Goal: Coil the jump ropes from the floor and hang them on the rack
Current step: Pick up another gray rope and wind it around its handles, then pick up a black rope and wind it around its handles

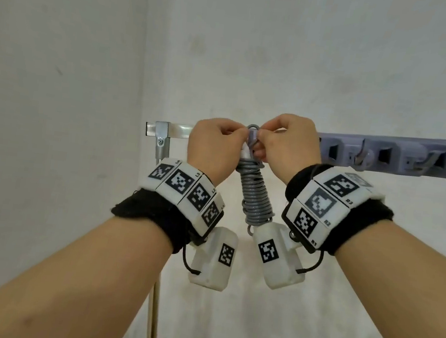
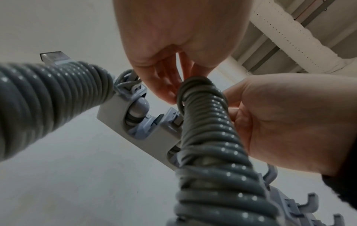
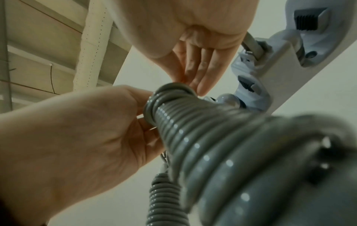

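Note:
A grey jump rope (image 1: 254, 198), wound into a tight coil, hangs between my wrists just in front of the lavender hook rack (image 1: 386, 158). My left hand (image 1: 219, 143) grips the coil's top end. My right hand (image 1: 283, 145) pinches the small rope loop (image 1: 252, 129) that sticks up there. Seen from the left wrist, my left hand's fingertips (image 2: 170, 93) and my right hand (image 2: 280, 122) close on the coil (image 2: 208, 130) at a rack (image 2: 115, 120) slot. A second coiled rope (image 2: 48, 94) hangs from the rack to the left, also in the right wrist view (image 3: 162, 198).
The rack is mounted on a metal rail (image 1: 173, 130) on a stand post (image 1: 153, 314) against a white wall. Several free hooks (image 1: 361, 155) and slots run along the rack to the right. Ceiling ducting (image 2: 289, 35) shows overhead.

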